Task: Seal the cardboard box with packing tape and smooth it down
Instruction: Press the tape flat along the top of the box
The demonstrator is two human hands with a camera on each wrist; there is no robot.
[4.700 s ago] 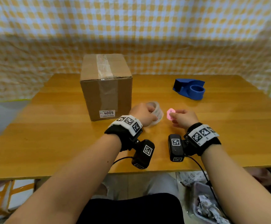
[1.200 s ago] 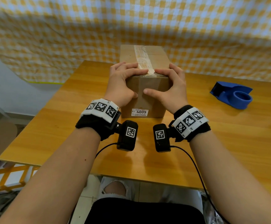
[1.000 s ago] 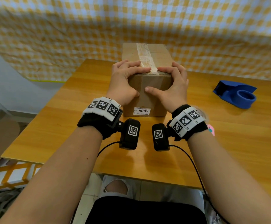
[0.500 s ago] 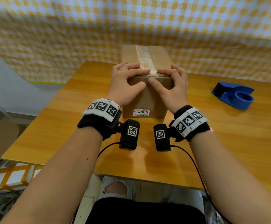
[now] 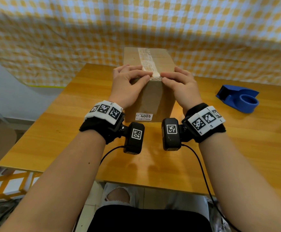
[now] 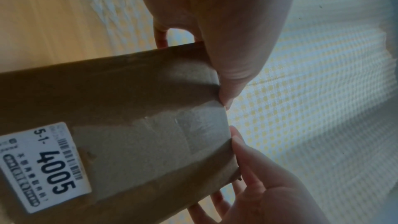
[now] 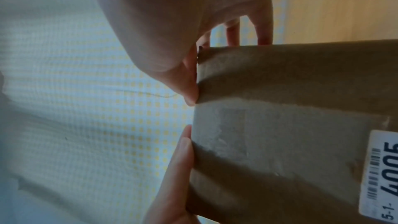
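A brown cardboard box (image 5: 150, 97) stands upright at the table's middle. A strip of clear tape (image 5: 145, 61) runs along its top and down the front face (image 6: 183, 125). My left hand (image 5: 134, 78) lies on the near left of the top, its thumb (image 6: 226, 94) pressed at the front top edge. My right hand (image 5: 173, 78) mirrors it on the near right, thumb (image 7: 189, 93) at the same edge. The two thumbs flank the tape where it folds over. Neither hand holds anything.
A blue tape dispenser (image 5: 238, 100) sits on the wooden table (image 5: 61, 134) to the right of the box. A white label reading 4005 (image 5: 144, 116) is low on the front face. Yellow checked cloth (image 5: 52, 39) hangs right behind the box.
Earlier my hands held a tape roll and a pink item; now they are on the box. In the last second both thumbs slid up the front face to the top edge.
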